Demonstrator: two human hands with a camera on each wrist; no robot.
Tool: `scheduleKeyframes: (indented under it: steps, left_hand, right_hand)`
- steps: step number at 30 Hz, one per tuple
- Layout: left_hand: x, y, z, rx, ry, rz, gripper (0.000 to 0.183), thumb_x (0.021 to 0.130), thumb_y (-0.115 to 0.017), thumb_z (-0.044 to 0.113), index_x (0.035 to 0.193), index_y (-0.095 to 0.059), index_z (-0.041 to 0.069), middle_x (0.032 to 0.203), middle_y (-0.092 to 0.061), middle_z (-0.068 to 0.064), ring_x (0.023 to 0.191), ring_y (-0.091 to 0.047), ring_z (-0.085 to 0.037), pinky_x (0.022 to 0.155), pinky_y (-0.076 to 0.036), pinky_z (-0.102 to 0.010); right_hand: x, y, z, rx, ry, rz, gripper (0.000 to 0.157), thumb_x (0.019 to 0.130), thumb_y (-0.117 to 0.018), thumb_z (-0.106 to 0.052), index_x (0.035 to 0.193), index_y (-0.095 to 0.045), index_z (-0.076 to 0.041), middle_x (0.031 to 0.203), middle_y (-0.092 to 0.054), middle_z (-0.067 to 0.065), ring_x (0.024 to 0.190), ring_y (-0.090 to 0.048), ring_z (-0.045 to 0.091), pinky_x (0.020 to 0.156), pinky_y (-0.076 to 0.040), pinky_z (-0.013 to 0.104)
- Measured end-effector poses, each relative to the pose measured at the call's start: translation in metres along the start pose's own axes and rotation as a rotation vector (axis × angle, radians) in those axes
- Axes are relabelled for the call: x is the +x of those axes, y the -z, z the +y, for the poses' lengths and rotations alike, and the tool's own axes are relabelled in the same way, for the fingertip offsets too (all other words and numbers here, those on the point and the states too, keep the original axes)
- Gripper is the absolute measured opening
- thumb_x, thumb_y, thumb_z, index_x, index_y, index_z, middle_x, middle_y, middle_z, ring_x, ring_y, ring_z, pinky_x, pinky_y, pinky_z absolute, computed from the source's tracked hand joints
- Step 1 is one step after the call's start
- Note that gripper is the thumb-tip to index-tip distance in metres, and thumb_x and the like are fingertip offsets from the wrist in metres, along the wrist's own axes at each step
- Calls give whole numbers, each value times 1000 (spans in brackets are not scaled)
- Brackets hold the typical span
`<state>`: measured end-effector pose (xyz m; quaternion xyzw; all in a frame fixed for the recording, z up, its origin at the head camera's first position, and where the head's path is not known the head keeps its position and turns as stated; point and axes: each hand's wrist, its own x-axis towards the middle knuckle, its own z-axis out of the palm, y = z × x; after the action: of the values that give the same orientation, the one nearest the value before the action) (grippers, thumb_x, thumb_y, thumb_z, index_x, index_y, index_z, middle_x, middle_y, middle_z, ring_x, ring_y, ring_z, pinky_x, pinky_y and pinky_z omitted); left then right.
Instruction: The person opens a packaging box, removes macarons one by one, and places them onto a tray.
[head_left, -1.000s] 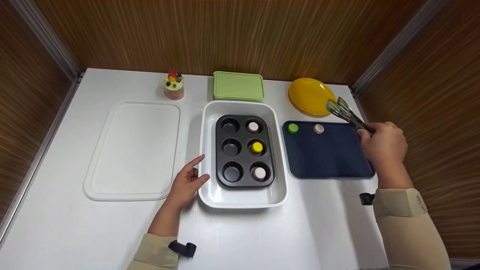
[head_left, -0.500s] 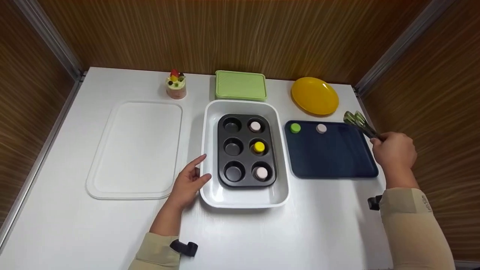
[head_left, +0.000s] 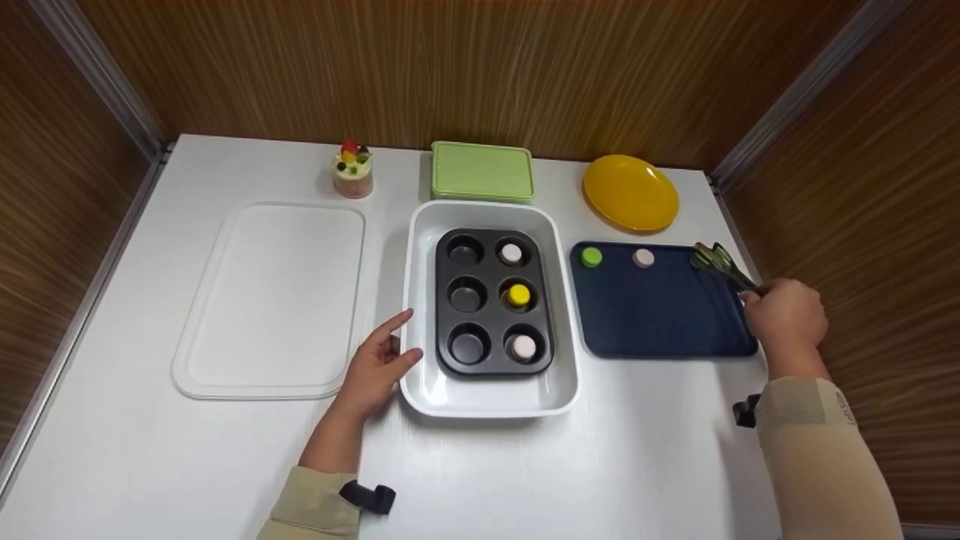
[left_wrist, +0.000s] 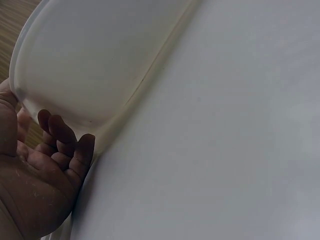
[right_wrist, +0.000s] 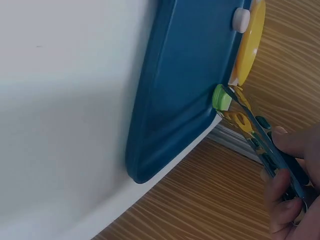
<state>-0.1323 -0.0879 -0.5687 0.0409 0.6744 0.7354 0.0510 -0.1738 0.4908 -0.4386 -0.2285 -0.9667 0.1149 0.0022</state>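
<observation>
Green tongs [head_left: 718, 264] pinched in the right hand [head_left: 785, 319] over the blue tray [head_left: 660, 315]; left hand [head_left: 375, 364], fingers relaxed, rests against the white dish [head_left: 420, 390].

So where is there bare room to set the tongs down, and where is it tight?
Free: the near half of the blue tray, the white tray on the left, and the bare table in front of the white dish. Crowded: the back row, where the cake cup, green box and yellow plate stand, and the strip between dish and blue tray.
</observation>
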Motion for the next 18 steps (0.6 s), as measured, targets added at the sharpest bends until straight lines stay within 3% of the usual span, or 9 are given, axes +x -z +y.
scheduleKeyframes:
  steps: [7, 18]
  left_hand:
    - [0, 0, 0, 4, -1, 3, 62, 93, -75, -7, 151, -54, -1, 80, -50, -5, 69, -43, -12, 62, -38, -21]
    - [0, -2, 1, 5, 2, 6, 62, 93, -74, -8, 151, -53, -2, 83, -55, -7, 73, -49, -14, 66, -42, -22]
  right_hand:
    - [-1, -1, 3, 28, -12, 1, 51, 104, -59, -36, 122, -68, 12, 122, -61, 41, 108, -59, 61, 81, -50, 68]
    - [-11, 4, -8, 84, 20, 93, 50, 103, -61, -35, 128, -70, 8, 124, -64, 37, 112, -59, 61, 88, -47, 72]
